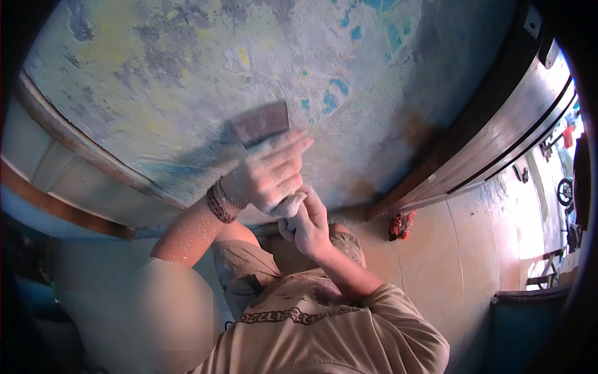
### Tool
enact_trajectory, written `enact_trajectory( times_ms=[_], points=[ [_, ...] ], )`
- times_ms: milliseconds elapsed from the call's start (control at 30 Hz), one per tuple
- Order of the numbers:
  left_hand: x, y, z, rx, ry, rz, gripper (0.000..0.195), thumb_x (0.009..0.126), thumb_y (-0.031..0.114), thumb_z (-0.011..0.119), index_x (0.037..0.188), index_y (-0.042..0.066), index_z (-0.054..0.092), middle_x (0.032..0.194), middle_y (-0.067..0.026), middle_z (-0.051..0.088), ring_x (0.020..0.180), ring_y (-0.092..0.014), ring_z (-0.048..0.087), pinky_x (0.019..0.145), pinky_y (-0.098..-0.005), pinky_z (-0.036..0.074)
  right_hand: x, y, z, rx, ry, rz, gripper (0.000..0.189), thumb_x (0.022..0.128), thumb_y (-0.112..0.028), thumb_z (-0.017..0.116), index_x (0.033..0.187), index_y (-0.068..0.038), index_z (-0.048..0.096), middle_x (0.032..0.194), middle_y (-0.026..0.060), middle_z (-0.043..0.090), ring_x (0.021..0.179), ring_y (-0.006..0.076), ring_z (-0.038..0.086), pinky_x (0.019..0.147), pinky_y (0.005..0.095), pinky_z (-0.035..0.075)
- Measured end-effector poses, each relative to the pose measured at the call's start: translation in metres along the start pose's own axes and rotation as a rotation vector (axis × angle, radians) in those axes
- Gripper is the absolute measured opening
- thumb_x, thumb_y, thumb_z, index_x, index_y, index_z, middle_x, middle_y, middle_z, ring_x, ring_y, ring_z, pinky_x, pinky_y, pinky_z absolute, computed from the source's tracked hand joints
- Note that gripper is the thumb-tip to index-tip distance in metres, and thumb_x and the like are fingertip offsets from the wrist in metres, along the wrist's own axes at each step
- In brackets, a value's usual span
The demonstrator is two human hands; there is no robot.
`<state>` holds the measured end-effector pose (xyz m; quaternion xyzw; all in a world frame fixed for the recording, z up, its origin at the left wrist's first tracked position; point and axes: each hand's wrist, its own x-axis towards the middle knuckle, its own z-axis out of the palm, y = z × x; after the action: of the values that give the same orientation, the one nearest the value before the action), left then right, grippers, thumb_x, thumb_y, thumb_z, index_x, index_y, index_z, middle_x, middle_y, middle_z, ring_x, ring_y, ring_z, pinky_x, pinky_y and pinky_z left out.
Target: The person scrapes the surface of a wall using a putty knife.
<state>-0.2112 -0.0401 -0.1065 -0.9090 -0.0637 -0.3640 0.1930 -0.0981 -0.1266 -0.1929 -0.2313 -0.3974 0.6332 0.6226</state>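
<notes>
My left hand [275, 173], dusty and with braided bracelets at its wrist, is closed around what looks like a broad scraper or putty knife. The dark flat blade [262, 121] stands out beyond the fingers, in front of the patchy painted wall [187, 84]; its handle is hidden. Just below, my right hand [310, 229] pinches a whitish lump [289, 205] against the lower edge of my left hand. Whether the lump is putty, cloth or a coated part cannot be told. Pale flecks cover my left forearm.
A dark wooden frame [420, 173] borders the wall at the right. A crumpled red and black item [402, 225] lies on the tiled floor [425, 248]. A pale ledge with brown trim [93, 217] curves along the left. A dark blue piece with a raised edge [532, 296] stands lower right.
</notes>
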Motion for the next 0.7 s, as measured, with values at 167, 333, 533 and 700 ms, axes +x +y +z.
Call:
enact_trajectory(
  times_ms=[167,333,533,700],
  points=[
    [-0.014,0.01,-0.003,-0.004,-0.021,-0.036,0.039,0.084,0.023,0.034,0.053,0.003,0.047,0.077,-0.015,0.062,0.098,-0.034,0.064,0.091,-0.0508,0.049,-0.011,0.007,0.007,0.082,-0.049,0.051,0.025,0.1,-0.027,0.041,0.112,-0.005,0.046,0.072,0.0032,0.051,0.046,0.0057,0.042,0.038,0.0186,0.031],
    [0.022,-0.004,-0.028,-0.043,-0.01,-0.022,0.033,0.08,0.021,0.041,0.052,0.003,0.046,0.076,-0.0141,0.062,0.097,-0.034,0.065,0.091,-0.0515,0.049,-0.003,-0.023,0.024,0.102,-0.081,0.044,0.021,0.101,-0.027,0.04,0.098,-0.007,0.045,0.071,0.0044,0.051,0.044,0.006,0.039,0.036,0.0193,0.029],
    [0.011,0.0,-0.028,-0.022,-0.005,-0.007,0.029,0.075,0.019,0.044,0.052,0.003,0.046,0.076,-0.0146,0.063,0.096,-0.034,0.065,0.089,-0.0512,0.051,-0.006,-0.019,0.03,0.06,-0.052,0.014,0.022,0.101,-0.027,0.04,0.1,-0.005,0.046,0.071,0.0043,0.051,0.044,0.0058,0.04,0.037,0.0189,0.03],
    [0.006,0.002,-0.027,-0.078,-0.009,-0.029,0.029,0.075,0.018,0.044,0.052,0.003,0.05,0.075,-0.0165,0.061,0.096,-0.035,0.065,0.09,-0.0475,0.05,-0.011,-0.016,0.028,0.091,-0.067,0.071,0.024,0.1,-0.03,0.041,0.104,-0.007,0.046,0.071,0.0035,0.051,0.046,0.0048,0.04,0.038,0.0184,0.03]
  ],
)
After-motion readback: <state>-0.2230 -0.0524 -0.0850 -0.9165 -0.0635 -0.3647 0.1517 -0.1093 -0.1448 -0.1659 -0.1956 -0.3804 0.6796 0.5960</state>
